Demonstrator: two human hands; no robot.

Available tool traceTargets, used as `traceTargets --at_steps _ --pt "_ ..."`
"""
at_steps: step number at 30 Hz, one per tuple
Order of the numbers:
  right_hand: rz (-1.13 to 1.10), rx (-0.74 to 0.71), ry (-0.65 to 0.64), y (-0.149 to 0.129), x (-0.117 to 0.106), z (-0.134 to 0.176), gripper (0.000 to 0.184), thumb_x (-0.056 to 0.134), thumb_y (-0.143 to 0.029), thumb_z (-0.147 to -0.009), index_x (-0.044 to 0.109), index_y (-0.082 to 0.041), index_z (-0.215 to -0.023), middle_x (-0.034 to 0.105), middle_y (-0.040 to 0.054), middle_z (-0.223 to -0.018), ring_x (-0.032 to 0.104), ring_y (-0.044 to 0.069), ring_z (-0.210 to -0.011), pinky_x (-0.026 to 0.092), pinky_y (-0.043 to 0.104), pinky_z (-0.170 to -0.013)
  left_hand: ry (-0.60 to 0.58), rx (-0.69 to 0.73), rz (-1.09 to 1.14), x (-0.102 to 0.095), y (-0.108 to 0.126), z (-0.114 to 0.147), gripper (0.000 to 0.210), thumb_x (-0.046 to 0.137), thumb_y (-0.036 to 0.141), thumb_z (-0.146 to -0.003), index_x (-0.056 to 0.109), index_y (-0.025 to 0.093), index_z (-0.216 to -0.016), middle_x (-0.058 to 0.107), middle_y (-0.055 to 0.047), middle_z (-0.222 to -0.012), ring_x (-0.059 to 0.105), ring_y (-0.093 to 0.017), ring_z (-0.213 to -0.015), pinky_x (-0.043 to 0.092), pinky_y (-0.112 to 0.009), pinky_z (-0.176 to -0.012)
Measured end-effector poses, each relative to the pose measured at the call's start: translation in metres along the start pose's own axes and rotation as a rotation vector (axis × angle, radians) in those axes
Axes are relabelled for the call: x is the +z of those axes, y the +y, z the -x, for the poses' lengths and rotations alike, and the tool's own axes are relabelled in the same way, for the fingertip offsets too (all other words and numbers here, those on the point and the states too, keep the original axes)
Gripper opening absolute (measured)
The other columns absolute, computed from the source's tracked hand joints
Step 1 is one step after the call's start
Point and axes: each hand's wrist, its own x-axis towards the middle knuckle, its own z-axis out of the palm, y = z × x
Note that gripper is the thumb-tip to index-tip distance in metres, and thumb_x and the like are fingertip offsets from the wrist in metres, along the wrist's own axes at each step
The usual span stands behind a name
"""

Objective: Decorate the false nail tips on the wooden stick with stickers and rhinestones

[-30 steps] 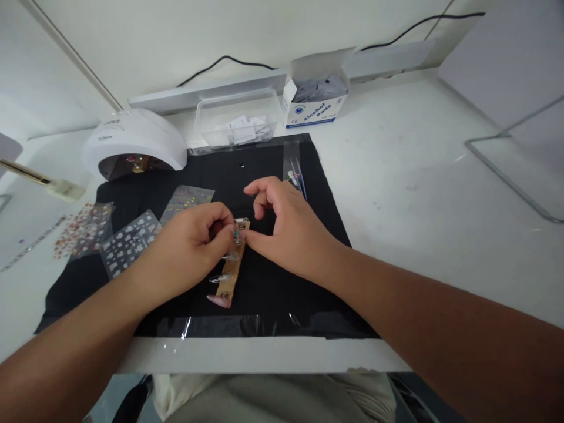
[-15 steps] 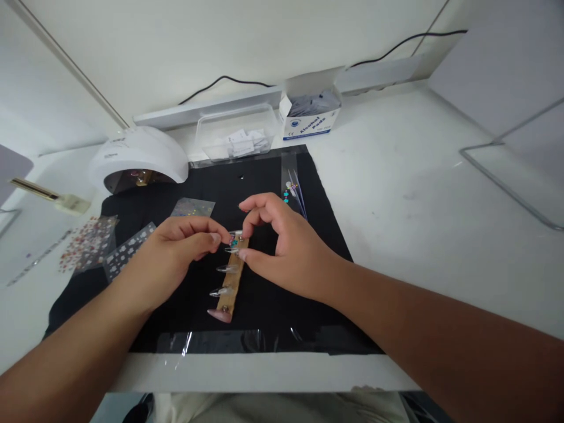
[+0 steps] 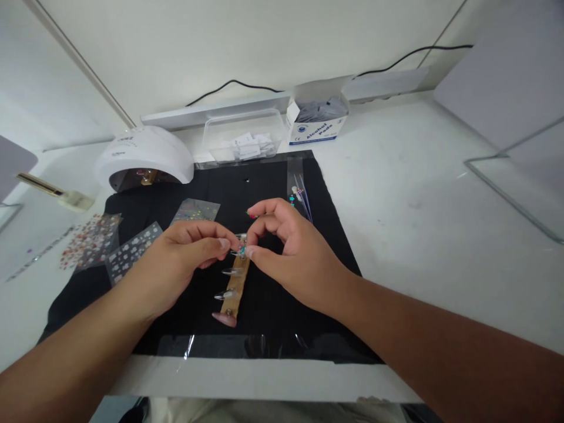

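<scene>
Change: gap between right thumb and curled finger narrowed; right hand (image 3: 299,258) now meets left hand (image 3: 180,258) at small turquoise decoration (image 3: 242,251), over far end of tan strip-shaped stand (image 3: 238,286). Judgement: both hands engaged on one piece. Left fingertips apparently pinching decoration; right grip cannot be told. Contact hidden; red-green speck (image 3: 252,215) by right index fingertip unidentifiable.

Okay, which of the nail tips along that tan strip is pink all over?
The pink, pointed nail tip at the near end of the narrow tan strip; the next two along are clear, pointed nail tips.
</scene>
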Motion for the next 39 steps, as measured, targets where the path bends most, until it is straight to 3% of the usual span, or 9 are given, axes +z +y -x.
traceTargets --at_steps 6,12,16,22,31,39 --pt "-0.035 0.039 0.004 -0.001 0.004 -0.002 0.037 0.056 -0.008 -0.073 0.045 -0.023 -0.105 0.059 -0.0072 -0.073 0.058 0.014 -0.074 0.044 0.033 -0.076 -0.002 0.091 -0.244 0.004 0.007 0.005 0.017 0.06 0.025 -0.079 0.076 0.022 -0.073 0.07 0.002 -0.068 0.059 -0.012 -0.063 0.044 -0.022 -0.06" --pt "0.008 0.05 0.021 -0.002 0.007 -0.003 0.037 0.056 -0.008 -0.071 0.045 -0.023 -0.103 0.059 -0.0074 -0.07 0.06 0.014 -0.071 0.044 0.032 -0.073 0.1 0.223 -0.623 0.006 0.009 0.009 0.02 0.053 0.027 -0.083 0.072 0.021 -0.079 0.072 0.001 -0.072 0.062 -0.016 -0.065 0.043 -0.026 -0.058" --pt "0.015 0.048 0.03 0.001 0.008 -0.003 0.038 0.059 -0.009 -0.072 0.046 -0.023 -0.105 0.063 -0.0066 -0.072 0.063 0.015 -0.074 0.044 0.033 -0.076 0.098 0.309 -0.588 0.005 0.008 0.007 0.012 0.056 0.022 -0.079 0.068 0.019 -0.075 0.063 0.004 -0.062 0.055 -0.012 -0.058 0.04 -0.024 -0.054" --pt "-0.006 0.065 0.015 0.001 0.008 -0.004 0.038 0.061 -0.011 -0.073 0.046 -0.023 -0.105 0.063 -0.0067 -0.073 0.063 0.015 -0.075 0.046 0.033 -0.075 0.005 0.231 -0.409 0.003 0.006 0.003 0.008 0.056 0.022 -0.077 0.061 0.018 -0.071 0.053 0.005 -0.059 0.047 -0.01 -0.055 0.036 -0.022 -0.05" --pt "0.014 0.054 0.014 -0.001 0.007 -0.004 0.037 0.062 -0.013 -0.074 0.046 -0.023 -0.105 0.064 -0.0063 -0.073 0.065 0.016 -0.074 0.044 0.034 -0.073 -0.037 0.228 -0.424 0.003 0.006 0.002 0.008 0.054 0.022 -0.079 0.06 0.019 -0.075 0.053 0.006 -0.064 0.048 -0.011 -0.06 0.036 -0.024 -0.056" --pt "0.187 -0.053 0.12 0.0 0.001 -0.004 0.036 0.058 -0.012 -0.074 0.045 -0.022 -0.106 0.067 -0.0045 -0.074 0.065 0.02 -0.08 0.04 0.046 -0.091 -0.023 0.275 -0.525 0.004 0.005 -0.002 0.013 0.052 0.024 -0.081 0.059 0.019 -0.072 0.054 0.004 -0.071 0.05 -0.013 -0.068 0.037 -0.028 -0.065"
